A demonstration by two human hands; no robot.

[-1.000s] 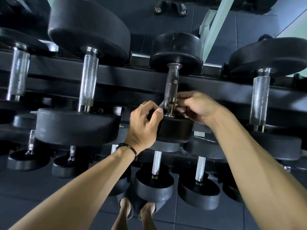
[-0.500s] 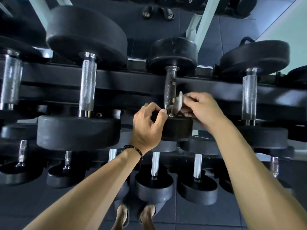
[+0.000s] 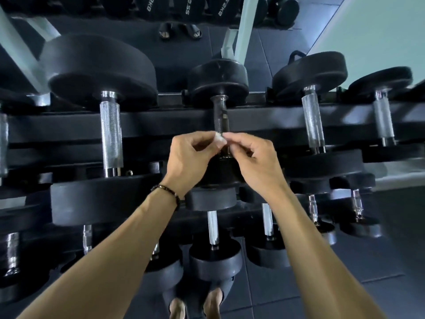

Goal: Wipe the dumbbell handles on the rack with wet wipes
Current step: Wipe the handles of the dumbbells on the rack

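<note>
— While both hands pinch that wipe [image 3: 219, 138] between them, what worries you?
— It is a tiny scrap. The left hand [image 3: 188, 161] has it between thumb and fingertip, and the right hand [image 3: 250, 157] nips the other edge, fingers [image 3: 232, 136] curled close. It sits just in front of the dark handle [image 3: 220, 117], and I cannot tell whether it touches the metal at all.
— So it could fall?
— I think so. If one hand lets go before the other has a firm hold, a wet scrap that small may slip down past the fingers, behind the weight [image 3: 218, 171] below them, and onto the lower tiers of the rack [image 3: 161, 125].
— Anything else?
— It looks bunched, not spread. Wrapped on like that, it would likely clean only a strip of the knurling and miss the back. Tugged both ways, a damp wipe might tear too.
— And the other handles?
— The bright handle [image 3: 110, 134] far left of the fingers, and the one [image 3: 311, 120] to their right, look untouched by either hand now. One small wipe may dry out or grow dirty before it reaches them.
</note>
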